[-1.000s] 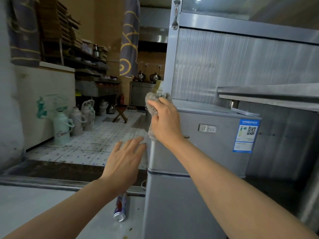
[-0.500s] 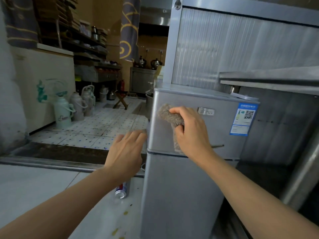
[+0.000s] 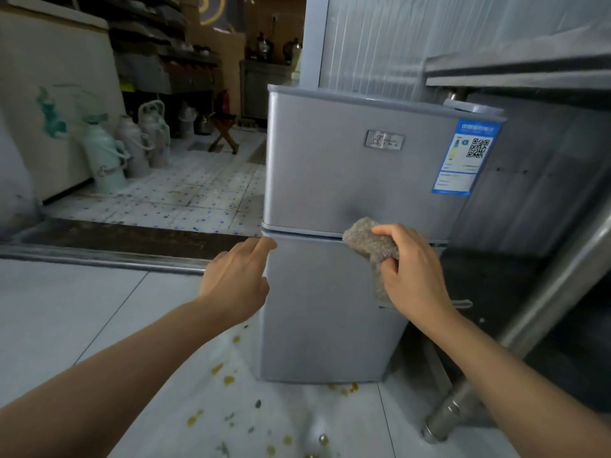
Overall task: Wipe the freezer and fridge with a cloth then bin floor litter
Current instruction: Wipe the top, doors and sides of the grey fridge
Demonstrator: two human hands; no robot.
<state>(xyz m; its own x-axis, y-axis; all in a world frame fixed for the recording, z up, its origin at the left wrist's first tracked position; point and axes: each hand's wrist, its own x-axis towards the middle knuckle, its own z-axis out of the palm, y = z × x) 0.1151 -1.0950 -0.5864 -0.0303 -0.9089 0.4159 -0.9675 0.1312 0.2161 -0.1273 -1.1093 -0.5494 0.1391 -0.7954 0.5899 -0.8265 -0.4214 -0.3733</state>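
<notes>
Dim, cool indoor light; soft sheen on the fridge door (image 3: 347, 166), dark shadow lower right, wide-angle bending at edges, slight blur.

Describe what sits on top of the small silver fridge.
On the fridge, only a flat pale object shows at the back right corner of its top; what it is cannot be told. The rest of the top is seen edge-on, so anything farther back stays hidden.
</notes>
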